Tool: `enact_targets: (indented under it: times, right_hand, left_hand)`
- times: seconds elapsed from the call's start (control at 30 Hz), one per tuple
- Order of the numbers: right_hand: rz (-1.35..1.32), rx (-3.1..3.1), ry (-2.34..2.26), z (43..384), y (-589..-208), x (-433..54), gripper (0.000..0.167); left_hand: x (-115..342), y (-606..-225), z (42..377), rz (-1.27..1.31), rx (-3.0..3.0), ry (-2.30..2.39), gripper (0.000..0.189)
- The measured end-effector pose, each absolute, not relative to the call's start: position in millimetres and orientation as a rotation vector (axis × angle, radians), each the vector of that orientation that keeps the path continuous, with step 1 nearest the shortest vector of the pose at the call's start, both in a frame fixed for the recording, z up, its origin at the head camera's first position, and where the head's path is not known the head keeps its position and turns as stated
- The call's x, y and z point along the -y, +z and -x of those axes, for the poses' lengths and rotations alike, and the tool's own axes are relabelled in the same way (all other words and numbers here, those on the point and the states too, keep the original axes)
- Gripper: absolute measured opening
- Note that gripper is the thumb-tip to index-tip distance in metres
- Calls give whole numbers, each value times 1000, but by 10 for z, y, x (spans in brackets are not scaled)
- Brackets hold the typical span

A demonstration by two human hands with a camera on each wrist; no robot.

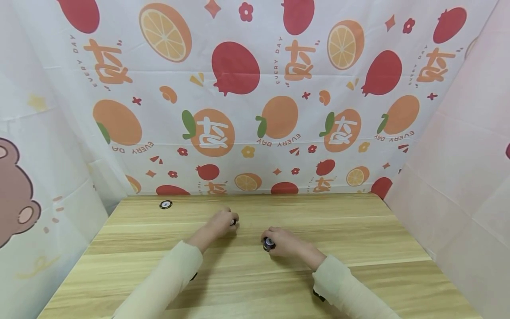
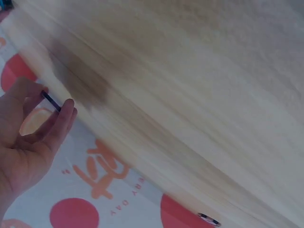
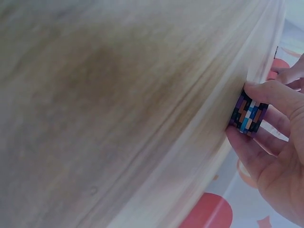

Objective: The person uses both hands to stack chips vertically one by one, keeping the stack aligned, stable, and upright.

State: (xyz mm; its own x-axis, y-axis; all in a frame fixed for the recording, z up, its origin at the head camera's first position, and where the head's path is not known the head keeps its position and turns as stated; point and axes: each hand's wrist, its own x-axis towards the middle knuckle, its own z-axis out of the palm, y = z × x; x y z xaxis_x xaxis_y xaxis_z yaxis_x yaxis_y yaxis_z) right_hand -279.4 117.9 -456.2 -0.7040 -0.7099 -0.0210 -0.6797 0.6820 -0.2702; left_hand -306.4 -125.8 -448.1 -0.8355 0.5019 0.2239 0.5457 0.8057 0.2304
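Note:
My left hand (image 1: 220,222) pinches a single black poker chip (image 2: 51,101) between thumb and fingertips, just above the table as far as the views show. To its right and slightly nearer, my right hand (image 1: 283,242) grips a stack of poker chips (image 3: 248,114) by its sides, thumb on one side and fingers on the other. The stack's edges show black, purple, brown, blue and white; its top chip faces up in the head view. Another black poker chip with a white centre (image 1: 165,204) lies flat at the table's back left, touched by neither hand.
The wooden table (image 1: 378,239) ends at the back against a fruit-print curtain (image 1: 255,124). Pale curtains hang along the left side (image 1: 52,177) and the right side (image 1: 458,146). Small dark objects show beneath both sleeves.

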Motion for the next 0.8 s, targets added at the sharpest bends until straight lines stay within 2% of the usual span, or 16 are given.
enact_targets:
  times: [0.57, 0.8]
  right_hand:
    - [1163, -2760, -403, 2786, -4563, -1186, 34]
    - [1141, -2757, -407, 2778, -4548, -1170, 33]
  left_hand:
    - [978, -4409, 2827, 1014, 2790, -400, 16]
    - [843, -4403, 2744, 971, 2860, -464, 39]
